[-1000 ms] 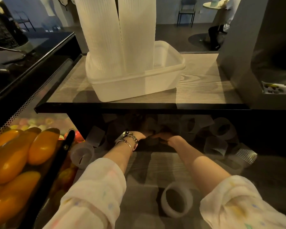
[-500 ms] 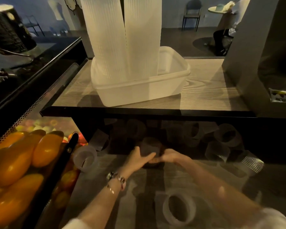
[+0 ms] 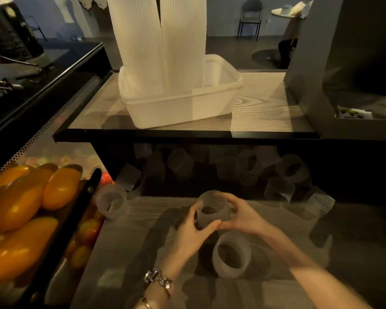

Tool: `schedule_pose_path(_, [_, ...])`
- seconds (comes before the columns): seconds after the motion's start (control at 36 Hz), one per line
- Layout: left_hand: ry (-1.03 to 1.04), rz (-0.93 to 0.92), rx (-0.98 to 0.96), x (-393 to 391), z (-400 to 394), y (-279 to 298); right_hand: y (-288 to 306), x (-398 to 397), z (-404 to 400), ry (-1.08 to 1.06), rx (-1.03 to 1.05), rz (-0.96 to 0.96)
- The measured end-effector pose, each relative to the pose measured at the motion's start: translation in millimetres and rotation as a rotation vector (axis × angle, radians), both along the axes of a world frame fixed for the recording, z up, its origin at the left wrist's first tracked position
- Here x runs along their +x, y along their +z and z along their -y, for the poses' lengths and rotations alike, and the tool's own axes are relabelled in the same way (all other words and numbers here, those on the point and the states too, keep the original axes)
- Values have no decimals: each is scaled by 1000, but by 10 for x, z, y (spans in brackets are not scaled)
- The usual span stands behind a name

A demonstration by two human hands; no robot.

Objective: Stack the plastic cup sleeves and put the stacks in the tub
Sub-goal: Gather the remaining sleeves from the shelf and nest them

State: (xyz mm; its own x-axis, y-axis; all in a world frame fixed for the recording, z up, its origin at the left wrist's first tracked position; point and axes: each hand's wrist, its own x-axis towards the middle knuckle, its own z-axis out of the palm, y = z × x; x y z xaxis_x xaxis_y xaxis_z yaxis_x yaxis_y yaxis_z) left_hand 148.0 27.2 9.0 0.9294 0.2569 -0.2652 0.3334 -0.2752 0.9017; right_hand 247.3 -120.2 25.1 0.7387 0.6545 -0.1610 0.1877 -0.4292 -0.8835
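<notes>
Surface: wooden lower shelf [image 3: 156, 221], loose sleeves at 12 o'clock.
Hands: left hand [image 3: 193, 233] and right hand [image 3: 243, 216] both closed round one ribbed sleeve [image 3: 213, 211], steadying it for stacking.
Tub [image 3: 183, 108]: at 12 o'clock, two tall stacks [image 3: 158, 45] inside.

Two tall white ribbed sleeve stacks [image 3: 158, 41] run off the top edge. Translucent ribbed sleeves under the dark wood-grain shelf [image 3: 187, 132] sit in shadow, count unclear. Right forearm [image 3: 321, 279] motion-blurred, cut at bottom.
</notes>
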Motion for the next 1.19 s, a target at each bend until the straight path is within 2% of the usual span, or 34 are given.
schedule_pose_path(0.08, [5, 79, -66, -43, 12, 105, 121, -119, 68, -13, 133, 1])
schedule_pose_path(0.19, [-44, 75, -10, -106, 79, 228, 239, -327, 189, -65, 207, -49])
schedule_pose_path(0.39, [-103, -37, -58, -377, 250, 227, 149, -621, 440, -146, 180, -132])
schedule_pose_path(0.64, [-85, 54, -103, -590, 387, 83, -37, -882, 538, -227, 251, -177])
schedule_pose_path(1.06, [-192, 116, 71, -605, 411, 129, -42, -1019, 627, -261, 292, -103])
schedule_pose_path(1.19, [-191, 114, 87, -608, 451, 0, -150, -1063, 624, -269, 246, -115])
